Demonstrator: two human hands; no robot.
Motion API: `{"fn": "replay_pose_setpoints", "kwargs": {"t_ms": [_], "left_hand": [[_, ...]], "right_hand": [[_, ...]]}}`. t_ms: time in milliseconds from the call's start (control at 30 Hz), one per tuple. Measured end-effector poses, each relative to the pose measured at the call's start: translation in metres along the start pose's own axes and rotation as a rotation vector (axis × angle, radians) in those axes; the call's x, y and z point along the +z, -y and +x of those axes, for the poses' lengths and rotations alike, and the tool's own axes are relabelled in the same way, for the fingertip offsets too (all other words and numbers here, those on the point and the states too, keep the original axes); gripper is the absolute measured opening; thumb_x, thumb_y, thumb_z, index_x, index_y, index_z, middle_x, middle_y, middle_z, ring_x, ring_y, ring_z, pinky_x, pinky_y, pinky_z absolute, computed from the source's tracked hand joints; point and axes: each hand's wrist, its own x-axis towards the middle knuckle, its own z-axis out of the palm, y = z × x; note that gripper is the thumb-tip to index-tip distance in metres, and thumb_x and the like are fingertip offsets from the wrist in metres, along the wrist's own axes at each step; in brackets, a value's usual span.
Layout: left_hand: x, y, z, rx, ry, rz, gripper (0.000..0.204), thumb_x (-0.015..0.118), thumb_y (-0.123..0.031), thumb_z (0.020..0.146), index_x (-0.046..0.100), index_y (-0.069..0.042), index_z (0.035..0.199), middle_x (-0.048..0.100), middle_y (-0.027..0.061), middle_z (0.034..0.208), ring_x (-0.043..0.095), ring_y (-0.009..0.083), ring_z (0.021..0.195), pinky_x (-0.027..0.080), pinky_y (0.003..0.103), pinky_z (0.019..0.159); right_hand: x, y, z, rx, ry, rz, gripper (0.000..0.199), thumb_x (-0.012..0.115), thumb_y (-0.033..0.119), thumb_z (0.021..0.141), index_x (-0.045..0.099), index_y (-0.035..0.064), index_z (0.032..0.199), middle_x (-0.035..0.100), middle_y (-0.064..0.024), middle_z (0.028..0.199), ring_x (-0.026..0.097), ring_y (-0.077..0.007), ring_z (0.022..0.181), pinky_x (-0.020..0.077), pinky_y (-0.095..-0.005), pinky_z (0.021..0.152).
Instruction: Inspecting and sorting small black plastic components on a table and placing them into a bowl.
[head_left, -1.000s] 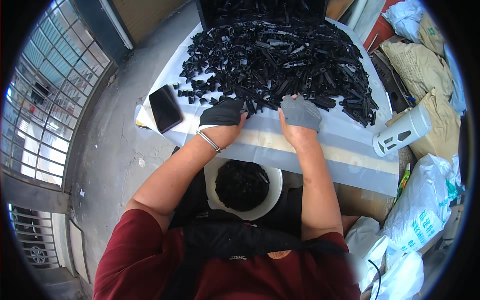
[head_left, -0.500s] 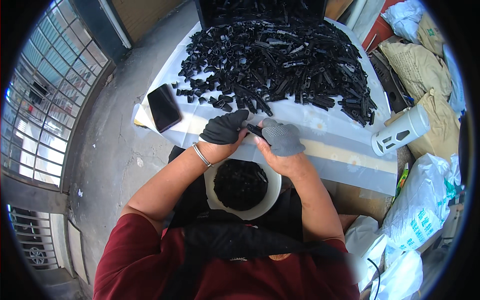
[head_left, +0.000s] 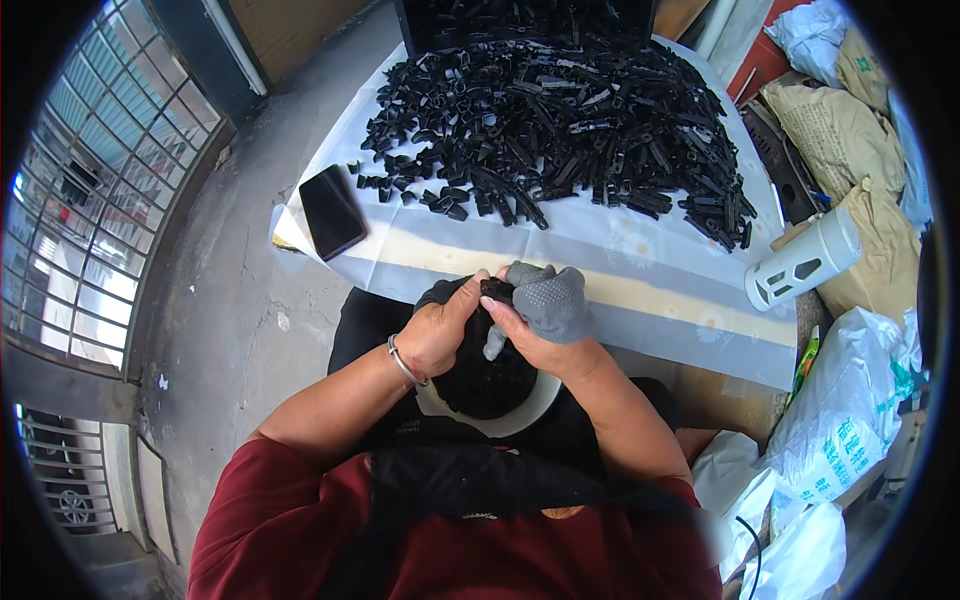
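Over the bucket, both my hands meet on one small black plastic piece (head_left: 497, 290). My left hand (head_left: 438, 325), in a black glove with bare thumb, is closed with its thumb pressed to the piece; most of its fingers are hidden behind. My right hand (head_left: 548, 305), in a grey dotted glove, grips the same piece from the other side, thumb bare. Below them a whitish round bucket (head_left: 545, 402) holds many black pieces (head_left: 485, 388). A wide heap of small black plastic parts (head_left: 580, 130), some long and some ring-like, covers the far part of the table.
A pale cloth-covered table (head_left: 690, 318) stands before me. On its left lies a dark phone (head_left: 333, 212); a white cylinder with dark cut-outs (head_left: 805, 258) lies at its right edge. Sacks (head_left: 835, 140) and white plastic bags (head_left: 840, 415) crowd the right side.
Both hands have come down and nearer to me, from the table's front edge to above the bucket. The left hand has turned, its thumb now pointing up beside the piece.
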Motion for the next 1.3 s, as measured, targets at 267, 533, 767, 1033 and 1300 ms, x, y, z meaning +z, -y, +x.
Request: {"fn": "replay_pose_setpoints", "kwargs": {"t_ms": [267,533,767,1033,1300], "left_hand": [[-0.002,-0.037,-0.006,0.215,-0.029,0.552,0.041,0.039,-0.035,0.094,0.058,-0.001,0.081,0.053,0.0017,0.063,0.047,0.0108,0.057,0.041,0.027,0.054],[0.003,-0.036,-0.001,0.486,-0.021,0.879,0.035,0.039,-0.026,0.094,0.056,0.0,0.077,0.054,0.0157,0.063,0.051,0.0283,0.055,0.042,0.036,0.055],[0.007,-0.042,-0.014,0.58,-0.092,1.102,0.028,0.039,-0.018,0.091,0.054,-0.001,0.075,0.057,0.0192,0.068,0.054,0.039,0.065,0.041,0.042,0.056],[-0.005,-0.04,-0.022,0.559,-0.009,1.087,0.028,0.038,-0.02,0.092,0.054,-0.001,0.079,0.057,0.0201,0.071,0.054,0.0394,0.068,0.042,0.041,0.06],[-0.007,-0.035,-0.01,0.339,0.022,0.759,0.041,0.035,-0.034,0.094,0.056,0.0,0.083,0.055,0.0188,0.069,0.053,0.0375,0.069,0.044,0.04,0.067]], "right_hand": [[-0.024,-0.009,-0.004,0.073,0.143,-0.044,0.025,0.063,0.024,0.079,0.061,0.004,0.093,0.062,-0.0081,0.081,0.056,-0.027,0.073,0.0419,-0.0349,0.065],[-0.021,0.012,0.007,-0.042,0.284,-0.472,0.017,0.062,0.022,0.076,0.058,0.0063,0.079,0.056,-0.0103,0.07,0.053,-0.0279,0.064,0.0405,-0.0383,0.059],[0.007,0.011,-0.001,-0.081,0.129,-0.435,0.01,0.058,0.017,0.073,0.053,0.009,0.07,0.053,-0.0074,0.058,0.052,-0.0263,0.049,0.0396,-0.0389,0.047],[0.006,0.013,0.005,-0.241,0.15,-0.316,0.006,0.059,0.015,0.071,0.056,0.0092,0.072,0.055,-0.0076,0.067,0.054,-0.0264,0.057,0.0417,-0.0386,0.051],[0.01,0.004,0.0,-0.118,0.116,-0.138,0.019,0.059,0.022,0.079,0.059,0.0046,0.086,0.059,-0.0118,0.081,0.055,-0.0321,0.074,0.0427,-0.0409,0.065]]}}
